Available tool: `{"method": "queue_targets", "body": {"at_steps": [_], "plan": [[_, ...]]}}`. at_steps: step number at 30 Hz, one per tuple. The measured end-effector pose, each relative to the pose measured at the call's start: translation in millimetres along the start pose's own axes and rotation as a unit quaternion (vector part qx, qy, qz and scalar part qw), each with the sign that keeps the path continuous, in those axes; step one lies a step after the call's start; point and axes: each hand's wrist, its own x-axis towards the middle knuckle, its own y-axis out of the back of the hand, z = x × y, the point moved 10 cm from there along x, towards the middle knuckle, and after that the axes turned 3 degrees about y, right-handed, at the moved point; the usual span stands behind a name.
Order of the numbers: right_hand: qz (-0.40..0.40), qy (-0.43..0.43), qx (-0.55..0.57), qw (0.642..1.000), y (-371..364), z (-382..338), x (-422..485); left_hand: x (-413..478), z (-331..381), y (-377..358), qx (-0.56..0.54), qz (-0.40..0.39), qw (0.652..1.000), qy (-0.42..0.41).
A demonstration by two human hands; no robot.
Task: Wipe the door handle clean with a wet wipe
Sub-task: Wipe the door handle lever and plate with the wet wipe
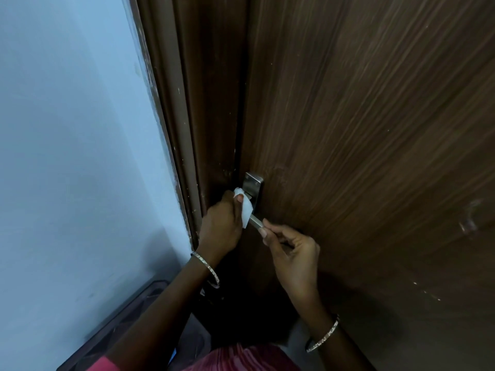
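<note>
While the wiping is plainly under way, no part of the job can yet be judged finished from this one view. The dark brown wood-grain door [361, 129] fills the right of the view, and its left edge is met by the dark brown moulded door frame [187, 116], beyond which the pale blue painted wall [75, 129] is seen. Close to the door's left edge, the brushed steel rectangular backplate [254, 182] is mounted, and from it the straight silver metal lever door handle [256, 222] is carried toward the right.

The lever's free end is pinched and steadied by the right hand [290, 253], thumb and forefinger closed narrowly upon it, the other fingers curled. The small white folded wet wipe [247, 208] is gripped by the left hand [222, 223] and is pressed against the lever's root, just below the backplate. Thin silver bangles [207, 269] are worn on both wrists.

By judgement, the middle stage is reached: the root of the lever is being covered, whereas the tip under the right fingers and the upper backplate are left bare of the wipe. Whether grime is lifted cannot be told.
</note>
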Motion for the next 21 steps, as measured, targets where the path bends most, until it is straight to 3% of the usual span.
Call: {"method": "queue_targets", "body": {"at_steps": [6, 9, 12, 21], "plan": [[0.005, -0.011, 0.008, 1.000, -0.4, 4.5, -1.0, -4.8, -13.0, 5.0, 0.056, 0.009, 0.998, -0.013], [0.004, -0.002, 0.016, 1.000, -1.2, 0.6, -0.9, -4.4, -27.1, -8.5, -0.075, -0.062, 0.993, 0.063], [0.005, -0.003, 0.011, 1.000, -0.5, 1.6, -0.5, -1.8, -33.6, -21.2, -0.201, -0.114, 0.961, 0.153], [0.009, -0.002, 0.013, 1.000, -0.9, 5.6, -0.9, -3.4, -31.6, -41.1, -0.292, -0.159, 0.922, 0.198]]}}
